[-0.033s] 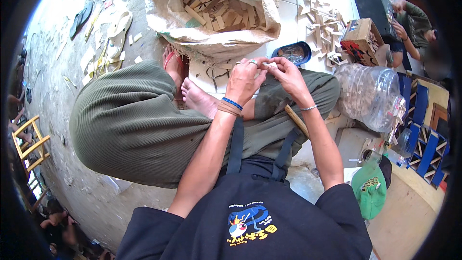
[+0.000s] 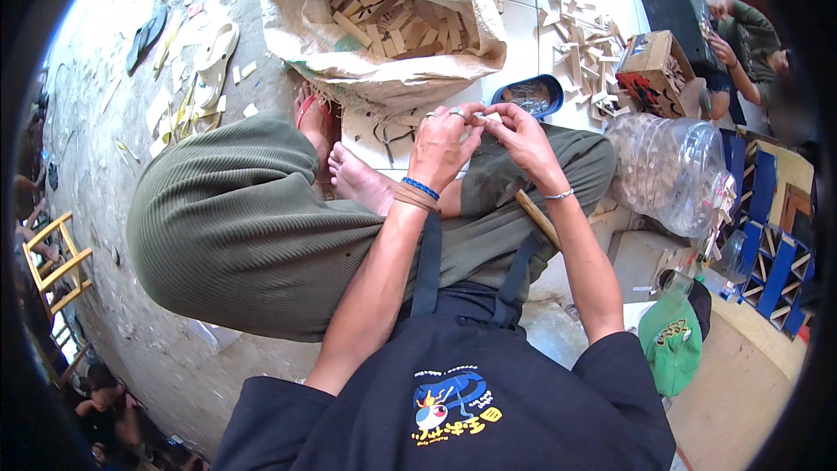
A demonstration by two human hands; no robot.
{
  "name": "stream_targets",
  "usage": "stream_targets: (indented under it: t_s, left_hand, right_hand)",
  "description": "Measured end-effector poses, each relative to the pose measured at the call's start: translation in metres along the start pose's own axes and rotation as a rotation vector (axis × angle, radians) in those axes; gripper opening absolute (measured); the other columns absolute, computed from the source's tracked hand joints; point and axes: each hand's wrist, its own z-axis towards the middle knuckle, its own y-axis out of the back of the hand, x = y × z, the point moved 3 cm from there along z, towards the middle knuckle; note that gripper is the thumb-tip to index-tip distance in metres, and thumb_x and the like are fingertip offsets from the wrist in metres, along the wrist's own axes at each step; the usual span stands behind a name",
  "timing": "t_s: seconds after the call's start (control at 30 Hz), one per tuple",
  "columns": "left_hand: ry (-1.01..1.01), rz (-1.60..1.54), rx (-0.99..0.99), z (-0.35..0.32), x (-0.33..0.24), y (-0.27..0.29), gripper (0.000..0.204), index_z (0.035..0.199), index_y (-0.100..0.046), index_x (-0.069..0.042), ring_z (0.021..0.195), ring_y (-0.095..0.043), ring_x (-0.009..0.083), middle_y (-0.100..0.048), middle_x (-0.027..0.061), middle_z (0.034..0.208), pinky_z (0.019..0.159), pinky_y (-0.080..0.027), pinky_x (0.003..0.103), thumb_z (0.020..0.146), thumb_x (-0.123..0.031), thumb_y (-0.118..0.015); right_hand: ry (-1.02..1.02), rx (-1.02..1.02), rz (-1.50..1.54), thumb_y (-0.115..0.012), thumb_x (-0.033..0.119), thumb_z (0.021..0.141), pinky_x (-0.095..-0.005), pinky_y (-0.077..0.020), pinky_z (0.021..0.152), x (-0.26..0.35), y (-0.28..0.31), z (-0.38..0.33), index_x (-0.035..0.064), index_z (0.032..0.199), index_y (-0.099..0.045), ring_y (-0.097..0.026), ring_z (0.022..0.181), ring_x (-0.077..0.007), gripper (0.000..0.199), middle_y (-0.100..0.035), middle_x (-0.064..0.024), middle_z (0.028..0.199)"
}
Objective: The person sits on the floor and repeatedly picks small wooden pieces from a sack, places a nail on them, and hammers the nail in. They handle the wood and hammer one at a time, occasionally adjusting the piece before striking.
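The left hand (image 2: 445, 144) and the right hand (image 2: 527, 144) meet above the crossed legs, fingertips close together. Both hands pinch a small pale piece (image 2: 493, 118) between thumb and fingers. The piece appears to be wood; the fingers cover much of it, so its full shape cannot be confirmed. It is located near the blue tray (image 2: 559, 98), which holds thin metal pieces (image 2: 527, 94).

A white sack (image 2: 305, 44), open at the top, stands in front of the feet and contains wood blocks (image 2: 410, 30). Loose wood strips (image 2: 586, 57) lie in a pile on the white tiles to the right of the sack. A cardboard box (image 2: 641, 57) stands beside this pile. A clear plastic jug (image 2: 684, 174) lies right of the knee. A wooden handle (image 2: 538, 220) rests beside the right forearm. A green cap (image 2: 670, 349) is positioned near the right sleeve.
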Motion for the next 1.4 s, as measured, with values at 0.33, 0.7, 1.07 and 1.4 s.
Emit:
stream_targets:
  t_s: [0.33,0.7,1.07,1.4]
  left_hand:
    - [0.117,0.195,0.109,0.010,-0.012,-0.005,0.040,0.122,-0.068,-0.012,0.091,-0.070,0.0239,-0.077,0.0021,0.091,0.082,-0.053,0.042,0.083,-0.017,-0.077]
    - [0.533,-0.640,-0.084,0.000,0.029,0.002,0.016,0.108,-0.070,-0.002,0.085,-0.069,0.0093,-0.074,0.0040,0.094,0.081,-0.057,0.025,0.095,-0.009,-0.074]
    - [0.465,-0.711,0.037,-0.005,0.037,-0.019,0.019,0.111,-0.066,-0.002,0.084,-0.063,0.0063,-0.071,0.0024,0.098,0.074,-0.052,0.023,0.097,-0.012,-0.075]
    - [0.459,-0.677,0.048,-0.005,0.039,-0.019,0.017,0.108,-0.067,-0.003,0.083,-0.063,0.0065,-0.071,0.0022,0.096,0.075,-0.052,0.023,0.098,-0.013,-0.075]
  right_hand:
    - [0.051,-0.016,0.023,-0.066,0.014,0.101,-0.0234,-0.0527,0.078,-0.020,0.002,0.007,-0.0033,0.123,-0.063,-0.066,0.091,-0.0072,0.028,-0.074,-0.0052,0.101]
    - [0.006,-0.040,-0.086,-0.068,0.015,0.102,-0.0233,-0.0523,0.085,-0.014,0.001,0.001,-0.0029,0.121,-0.063,-0.065,0.097,-0.0072,0.027,-0.072,-0.0027,0.101]
    - [0.012,-0.041,-0.081,-0.068,0.016,0.102,-0.0242,-0.0525,0.088,-0.017,0.001,0.002,-0.0040,0.122,-0.062,-0.066,0.098,-0.0089,0.029,-0.072,-0.0045,0.104]
    - [0.020,-0.039,-0.086,-0.067,0.015,0.102,-0.0259,-0.0529,0.089,-0.018,0.001,0.003,-0.0043,0.122,-0.062,-0.066,0.100,-0.0100,0.029,-0.072,-0.0060,0.106]
